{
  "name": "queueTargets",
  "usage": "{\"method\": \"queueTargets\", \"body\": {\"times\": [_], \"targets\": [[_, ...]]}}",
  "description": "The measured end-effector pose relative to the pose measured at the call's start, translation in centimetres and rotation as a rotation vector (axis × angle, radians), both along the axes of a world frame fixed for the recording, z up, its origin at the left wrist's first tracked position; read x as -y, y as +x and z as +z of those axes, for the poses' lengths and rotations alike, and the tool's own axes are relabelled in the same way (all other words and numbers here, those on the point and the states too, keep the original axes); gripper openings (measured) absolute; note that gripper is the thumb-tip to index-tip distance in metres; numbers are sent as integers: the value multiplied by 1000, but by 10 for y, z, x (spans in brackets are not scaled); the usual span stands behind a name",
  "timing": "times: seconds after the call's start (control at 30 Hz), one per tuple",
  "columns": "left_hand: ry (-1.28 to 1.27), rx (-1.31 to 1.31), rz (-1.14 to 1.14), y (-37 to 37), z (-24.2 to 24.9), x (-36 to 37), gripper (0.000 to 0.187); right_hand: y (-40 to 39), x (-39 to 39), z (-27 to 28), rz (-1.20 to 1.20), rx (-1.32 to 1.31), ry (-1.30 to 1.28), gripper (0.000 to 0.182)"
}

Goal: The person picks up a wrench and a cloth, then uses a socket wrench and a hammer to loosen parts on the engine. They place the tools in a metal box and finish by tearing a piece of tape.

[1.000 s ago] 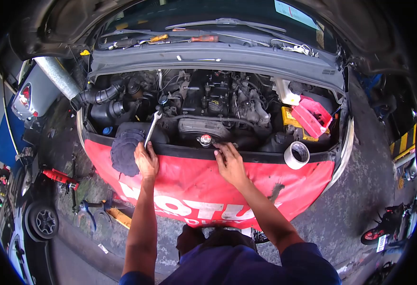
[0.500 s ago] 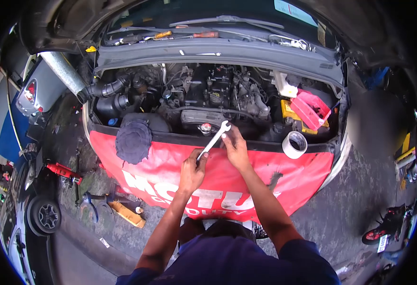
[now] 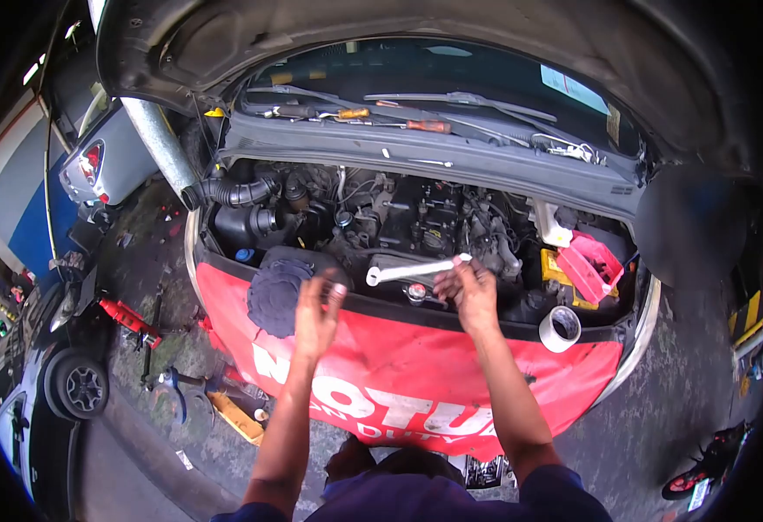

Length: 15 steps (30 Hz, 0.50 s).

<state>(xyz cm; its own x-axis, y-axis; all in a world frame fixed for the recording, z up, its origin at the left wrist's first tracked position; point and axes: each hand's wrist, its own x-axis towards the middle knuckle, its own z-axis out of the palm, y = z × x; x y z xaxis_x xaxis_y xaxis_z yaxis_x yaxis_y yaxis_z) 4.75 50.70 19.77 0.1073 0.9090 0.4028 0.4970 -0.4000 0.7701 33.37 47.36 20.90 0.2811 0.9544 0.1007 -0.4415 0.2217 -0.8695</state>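
My right hand (image 3: pixel 472 291) is closed around one end of a silver combination wrench (image 3: pixel 412 271). The wrench points left over the front of the engine (image 3: pixel 421 213), its ring end free. My left hand (image 3: pixel 317 311) is empty, fingers apart and raised, beside a bundled dark cloth (image 3: pixel 275 297) on the front edge of the engine bay. Just below the wrench is a radiator cap (image 3: pixel 415 293). A red fender cover (image 3: pixel 381 348) with white lettering hangs over the car's front, under both forearms.
A tape roll (image 3: pixel 560 329) sits on the cover's right side. Behind it a red plastic tray (image 3: pixel 590 268) rests on the yellow-topped battery (image 3: pixel 555 265). Screwdrivers (image 3: pixel 428 126) lie below the windshield. A red jack (image 3: pixel 129 320) is on the floor at left. The raised hood (image 3: pixel 486 30) hangs overhead.
My left hand has let go of the wrench and moved left. My right hand now grips the wrench, which has swung from steeply slanted to nearly level. The head view has shifted.
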Motion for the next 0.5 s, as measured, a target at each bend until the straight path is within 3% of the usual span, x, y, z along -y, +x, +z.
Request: {"method": "queueTargets", "body": {"times": [0.1, 0.2, 0.23, 0.33, 0.5], "targets": [[43, -410, 333, -41, -19, -57, 52, 3, -40, 55, -168, 47, 55, 31], [118, -635, 391, -70, -82, -93, 61, 12, -109, 90, -191, 209, 127, 32], [11, -591, 366, -68, -77, -92, 63, 11, -133, 105, -223, 282, 144, 33], [45, -554, 364, -72, -78, -92, 58, 14, -206, 132, -267, 518, 202, 26], [64, -490, 337, -76, -76, -94, 54, 21, -294, 148, -237, 538, 167, 17]]}}
